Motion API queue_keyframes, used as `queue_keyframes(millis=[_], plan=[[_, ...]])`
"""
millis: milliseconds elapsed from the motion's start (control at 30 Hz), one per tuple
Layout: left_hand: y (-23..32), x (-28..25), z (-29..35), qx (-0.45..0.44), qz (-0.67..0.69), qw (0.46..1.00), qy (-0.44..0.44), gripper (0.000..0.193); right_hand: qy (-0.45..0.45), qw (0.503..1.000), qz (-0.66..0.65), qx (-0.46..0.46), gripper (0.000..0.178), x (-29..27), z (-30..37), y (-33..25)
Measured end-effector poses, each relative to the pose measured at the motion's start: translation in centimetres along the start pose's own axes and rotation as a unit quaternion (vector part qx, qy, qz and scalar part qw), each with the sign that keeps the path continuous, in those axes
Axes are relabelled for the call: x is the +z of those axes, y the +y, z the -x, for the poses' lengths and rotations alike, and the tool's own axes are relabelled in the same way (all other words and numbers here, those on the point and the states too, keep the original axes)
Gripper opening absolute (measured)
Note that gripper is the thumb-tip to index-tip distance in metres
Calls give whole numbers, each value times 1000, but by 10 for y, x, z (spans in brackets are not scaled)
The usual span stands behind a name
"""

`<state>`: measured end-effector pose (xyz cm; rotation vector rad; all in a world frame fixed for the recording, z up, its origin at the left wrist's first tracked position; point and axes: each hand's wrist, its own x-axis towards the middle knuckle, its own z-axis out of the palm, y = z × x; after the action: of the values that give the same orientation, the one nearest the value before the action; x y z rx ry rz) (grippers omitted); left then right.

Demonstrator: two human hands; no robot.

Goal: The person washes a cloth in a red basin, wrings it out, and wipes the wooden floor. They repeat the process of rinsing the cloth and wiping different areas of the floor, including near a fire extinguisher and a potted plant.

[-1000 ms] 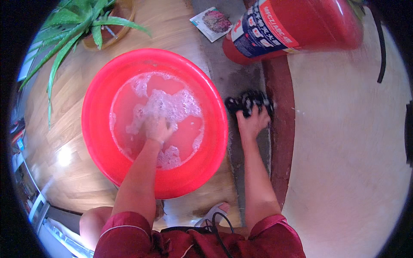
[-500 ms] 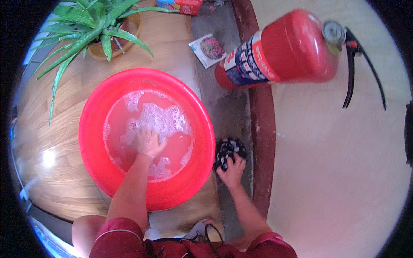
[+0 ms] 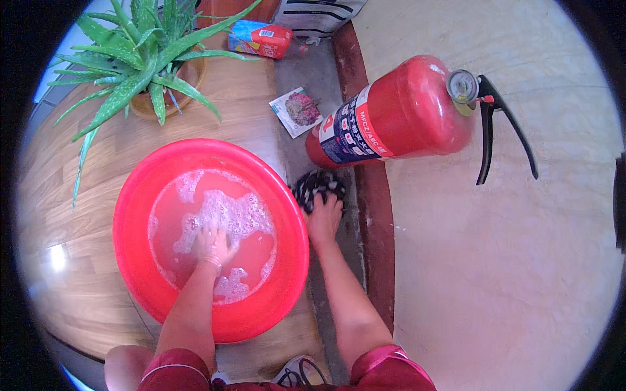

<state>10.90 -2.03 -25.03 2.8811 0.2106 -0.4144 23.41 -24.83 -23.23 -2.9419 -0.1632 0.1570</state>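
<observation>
My left hand (image 3: 215, 246) is in the red plastic basin (image 3: 297, 260), partly under the foamy, cloudy water (image 3: 179, 260). Its fingers look spread, and I see nothing held in it. To the right of the basin, my right hand (image 3: 324, 218) grips a bunched black cloth with white marks (image 3: 318, 184), pressed down on the grey ledge strip. The cloth lies close to the basin's rim and just short of the fire extinguisher's base. What lies under the water is hidden.
A red fire extinguisher (image 3: 417, 107) stands ahead on the right, by the dark red wall border (image 3: 375, 241). Beyond the basin are a picture packet (image 3: 297, 112), a red-and-blue pouch (image 3: 261, 39) and a potted aloe plant (image 3: 140, 62). A shoe (image 3: 300, 371) shows below.
My right hand has moved the black-and-white cloth away from me along the grey strip, closer to the extinguisher. My left hand stays in the water. The view has shifted, showing more at the far end.
</observation>
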Motion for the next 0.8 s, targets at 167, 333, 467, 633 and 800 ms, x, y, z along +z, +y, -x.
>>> queue_keyframes(millis=[167,333,467,633,800], plan=[[-7,9,5,-5,46,998,47,44,-94,994,-10,-50,46,-11,114,43],[-6,5,6,-18,18,1000,9,43,-96,995,-4,-10,47,-9,148,54],[2,-6,1,-33,22,995,-92,58,79,996,-17,30,43,13,75,37],[2,-1,0,-24,12,998,-50,57,46,997,-23,56,45,1,12,10],[-2,-2,2,-21,7,1000,-4,56,-98,987,-30,-124,47,-9,80,49]])
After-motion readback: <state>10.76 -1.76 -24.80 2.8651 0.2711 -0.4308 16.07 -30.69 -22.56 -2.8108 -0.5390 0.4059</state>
